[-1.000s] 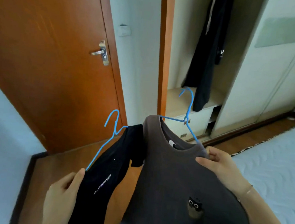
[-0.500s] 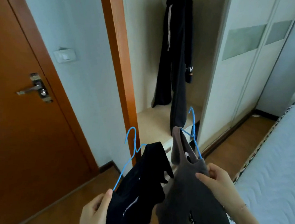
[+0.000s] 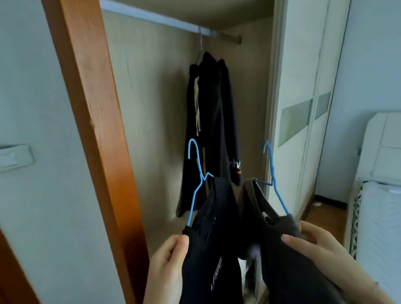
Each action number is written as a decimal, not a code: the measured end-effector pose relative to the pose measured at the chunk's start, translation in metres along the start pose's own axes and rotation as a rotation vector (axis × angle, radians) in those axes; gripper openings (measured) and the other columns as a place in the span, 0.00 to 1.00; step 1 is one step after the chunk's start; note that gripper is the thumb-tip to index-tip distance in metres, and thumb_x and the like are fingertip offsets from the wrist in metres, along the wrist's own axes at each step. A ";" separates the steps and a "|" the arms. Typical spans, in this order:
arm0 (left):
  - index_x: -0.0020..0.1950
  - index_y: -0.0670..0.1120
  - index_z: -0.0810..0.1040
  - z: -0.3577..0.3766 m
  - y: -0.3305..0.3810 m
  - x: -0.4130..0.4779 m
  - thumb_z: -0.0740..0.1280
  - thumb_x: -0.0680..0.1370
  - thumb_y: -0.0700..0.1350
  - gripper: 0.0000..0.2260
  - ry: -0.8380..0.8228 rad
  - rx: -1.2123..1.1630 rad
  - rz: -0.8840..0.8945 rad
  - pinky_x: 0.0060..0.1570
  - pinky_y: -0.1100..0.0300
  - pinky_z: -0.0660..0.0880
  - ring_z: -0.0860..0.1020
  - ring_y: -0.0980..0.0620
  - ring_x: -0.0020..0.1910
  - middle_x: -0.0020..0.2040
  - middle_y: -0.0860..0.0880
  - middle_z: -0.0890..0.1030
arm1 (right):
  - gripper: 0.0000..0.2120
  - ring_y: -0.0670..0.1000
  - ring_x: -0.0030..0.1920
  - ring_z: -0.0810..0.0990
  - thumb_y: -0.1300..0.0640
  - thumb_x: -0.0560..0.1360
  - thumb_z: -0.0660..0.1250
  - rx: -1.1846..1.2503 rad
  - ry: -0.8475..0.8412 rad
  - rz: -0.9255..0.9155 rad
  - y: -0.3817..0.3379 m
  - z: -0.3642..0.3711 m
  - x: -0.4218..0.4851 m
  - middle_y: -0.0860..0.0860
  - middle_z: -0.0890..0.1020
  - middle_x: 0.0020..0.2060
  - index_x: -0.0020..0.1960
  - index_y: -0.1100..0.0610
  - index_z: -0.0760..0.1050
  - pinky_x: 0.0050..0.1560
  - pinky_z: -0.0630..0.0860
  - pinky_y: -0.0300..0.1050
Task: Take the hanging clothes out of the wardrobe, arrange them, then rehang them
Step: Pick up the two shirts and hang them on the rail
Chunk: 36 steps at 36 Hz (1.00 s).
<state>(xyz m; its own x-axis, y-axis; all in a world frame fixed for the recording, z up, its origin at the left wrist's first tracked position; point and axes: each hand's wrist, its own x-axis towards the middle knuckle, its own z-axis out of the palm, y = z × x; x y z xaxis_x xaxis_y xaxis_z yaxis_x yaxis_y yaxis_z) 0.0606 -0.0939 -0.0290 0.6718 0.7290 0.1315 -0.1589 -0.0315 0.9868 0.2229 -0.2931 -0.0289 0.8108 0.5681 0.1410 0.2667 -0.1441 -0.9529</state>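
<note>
Left hand [image 3: 167, 266] pinches the shoulder of a black garment [image 3: 213, 248] on a blue hanger [image 3: 196, 175]. Right hand [image 3: 314, 247], held apart from it, grips a grey shirt [image 3: 272, 229] on a second blue hanger [image 3: 274, 181]. Both are raised before the open wardrobe, where dark clothes [image 3: 211, 128] hang from the rail [image 3: 157, 16]. A bed [image 3: 392, 227] stands to the right.

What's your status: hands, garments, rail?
Left hand grips black top on blue hanger. Right hand grips grey top on second hanger. Rail ahead, dark clothes hung at its right end.
</note>
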 end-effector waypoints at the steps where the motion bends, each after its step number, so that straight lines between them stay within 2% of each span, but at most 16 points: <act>1: 0.40 0.35 0.77 0.006 0.007 0.013 0.65 0.78 0.41 0.11 -0.014 -0.036 0.016 0.42 0.58 0.65 0.71 0.48 0.41 0.39 0.42 0.75 | 0.32 0.57 0.39 0.80 0.40 0.59 0.72 -0.005 -0.010 -0.021 -0.007 0.000 0.012 0.66 0.79 0.41 0.47 0.67 0.76 0.42 0.74 0.45; 4: 0.38 0.39 0.80 0.023 0.028 0.056 0.68 0.73 0.42 0.07 -0.034 -0.100 0.051 0.46 0.55 0.67 0.74 0.46 0.43 0.39 0.40 0.78 | 0.29 0.51 0.38 0.80 0.42 0.62 0.75 0.027 -0.057 -0.036 -0.026 -0.003 0.050 0.64 0.81 0.40 0.48 0.67 0.77 0.42 0.74 0.44; 7: 0.40 0.39 0.79 0.035 0.047 0.096 0.61 0.78 0.35 0.10 -0.052 -0.132 0.100 0.46 0.54 0.69 0.75 0.43 0.44 0.40 0.40 0.79 | 0.40 0.52 0.39 0.80 0.34 0.53 0.76 0.012 -0.076 -0.096 -0.043 -0.008 0.090 0.66 0.80 0.42 0.49 0.67 0.77 0.40 0.75 0.37; 9: 0.40 0.40 0.79 0.042 0.058 0.117 0.59 0.78 0.34 0.12 -0.055 -0.162 0.106 0.48 0.52 0.69 0.77 0.43 0.43 0.39 0.41 0.80 | 0.43 0.57 0.41 0.80 0.32 0.50 0.75 -0.010 -0.110 -0.111 -0.050 -0.008 0.116 0.64 0.80 0.41 0.49 0.66 0.77 0.41 0.76 0.37; 11: 0.39 0.41 0.79 0.046 0.065 0.135 0.58 0.78 0.34 0.12 -0.022 -0.175 0.106 0.47 0.50 0.70 0.77 0.44 0.41 0.36 0.43 0.80 | 0.41 0.57 0.45 0.81 0.32 0.51 0.73 -0.035 -0.152 -0.114 -0.058 -0.004 0.139 0.60 0.82 0.41 0.49 0.64 0.78 0.43 0.77 0.38; 14: 0.38 0.40 0.77 0.048 0.069 0.158 0.58 0.77 0.34 0.11 0.034 -0.165 0.119 0.41 0.52 0.70 0.76 0.46 0.38 0.35 0.43 0.78 | 0.44 0.52 0.43 0.82 0.27 0.45 0.72 -0.031 -0.196 -0.148 -0.065 0.004 0.169 0.59 0.81 0.40 0.46 0.62 0.78 0.45 0.77 0.38; 16: 0.38 0.39 0.76 0.047 0.068 0.175 0.58 0.77 0.33 0.10 0.093 -0.148 0.133 0.37 0.54 0.68 0.74 0.46 0.37 0.36 0.41 0.76 | 0.47 0.51 0.41 0.81 0.27 0.44 0.72 -0.019 -0.231 -0.186 -0.071 0.011 0.190 0.63 0.80 0.41 0.46 0.65 0.77 0.43 0.76 0.38; 18: 0.37 0.39 0.74 0.044 0.064 0.191 0.59 0.77 0.33 0.10 0.186 -0.120 0.138 0.37 0.55 0.66 0.72 0.46 0.37 0.37 0.40 0.73 | 0.49 0.54 0.41 0.79 0.29 0.45 0.74 0.000 -0.285 -0.216 -0.078 0.017 0.211 0.65 0.80 0.41 0.47 0.69 0.74 0.45 0.74 0.44; 21: 0.38 0.39 0.73 0.037 0.057 0.211 0.60 0.78 0.33 0.09 0.312 -0.099 0.149 0.36 0.56 0.65 0.69 0.45 0.38 0.38 0.40 0.72 | 0.43 0.56 0.42 0.78 0.35 0.49 0.76 0.032 -0.366 -0.241 -0.092 0.026 0.244 0.66 0.79 0.41 0.47 0.70 0.74 0.46 0.73 0.48; 24: 0.37 0.38 0.72 0.032 0.057 0.229 0.60 0.79 0.34 0.10 0.400 -0.086 0.136 0.32 0.61 0.64 0.69 0.48 0.34 0.37 0.41 0.71 | 0.39 0.55 0.39 0.78 0.37 0.51 0.77 0.048 -0.451 -0.301 -0.106 0.036 0.279 0.60 0.80 0.38 0.45 0.69 0.75 0.40 0.74 0.43; 26: 0.41 0.37 0.76 0.028 0.060 0.241 0.60 0.79 0.34 0.09 0.442 -0.071 0.150 0.36 0.59 0.66 0.73 0.46 0.38 0.38 0.42 0.76 | 0.24 0.50 0.34 0.78 0.44 0.60 0.76 0.069 -0.535 -0.326 -0.119 0.041 0.300 0.57 0.79 0.34 0.38 0.65 0.78 0.35 0.74 0.37; 27: 0.46 0.35 0.77 0.026 0.063 0.247 0.60 0.79 0.34 0.07 0.465 -0.062 0.155 0.39 0.57 0.68 0.75 0.45 0.41 0.41 0.40 0.78 | 0.14 0.48 0.31 0.78 0.50 0.64 0.74 0.090 -0.584 -0.345 -0.126 0.043 0.311 0.56 0.78 0.32 0.34 0.61 0.78 0.32 0.73 0.36; 28: 0.50 0.34 0.77 0.025 0.068 0.252 0.60 0.79 0.35 0.07 0.487 -0.045 0.160 0.42 0.56 0.69 0.77 0.43 0.44 0.44 0.39 0.80 | 0.09 0.47 0.30 0.77 0.53 0.66 0.71 0.112 -0.629 -0.369 -0.133 0.043 0.321 0.54 0.78 0.30 0.32 0.58 0.78 0.32 0.73 0.36; 31: 0.46 0.37 0.78 0.022 0.085 0.265 0.61 0.79 0.36 0.08 0.572 0.019 0.192 0.39 0.58 0.70 0.78 0.47 0.41 0.41 0.42 0.81 | 0.11 0.48 0.31 0.77 0.50 0.65 0.74 0.145 -0.728 -0.451 -0.153 0.042 0.355 0.53 0.77 0.31 0.33 0.56 0.77 0.33 0.73 0.38; 33: 0.41 0.38 0.78 0.022 0.102 0.273 0.61 0.79 0.36 0.09 0.647 0.044 0.233 0.38 0.58 0.70 0.78 0.44 0.41 0.38 0.42 0.81 | 0.14 0.49 0.32 0.77 0.47 0.61 0.72 0.170 -0.752 -0.508 -0.169 0.041 0.375 0.54 0.77 0.32 0.34 0.58 0.77 0.32 0.73 0.37; 36: 0.43 0.41 0.79 0.026 0.131 0.283 0.62 0.79 0.40 0.08 0.733 0.101 0.296 0.44 0.54 0.72 0.79 0.46 0.44 0.41 0.43 0.81 | 0.15 0.51 0.31 0.74 0.53 0.63 0.75 0.208 -0.763 -0.585 -0.195 0.040 0.404 0.57 0.75 0.32 0.35 0.62 0.74 0.30 0.70 0.37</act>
<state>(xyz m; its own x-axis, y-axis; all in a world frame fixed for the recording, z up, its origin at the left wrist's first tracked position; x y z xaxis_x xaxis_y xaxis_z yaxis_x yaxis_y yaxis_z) 0.2484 0.0906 0.1402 -0.0408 0.9436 0.3287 -0.1661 -0.3308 0.9290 0.4775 -0.0026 0.2032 0.0067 0.8858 0.4640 0.3621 0.4304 -0.8269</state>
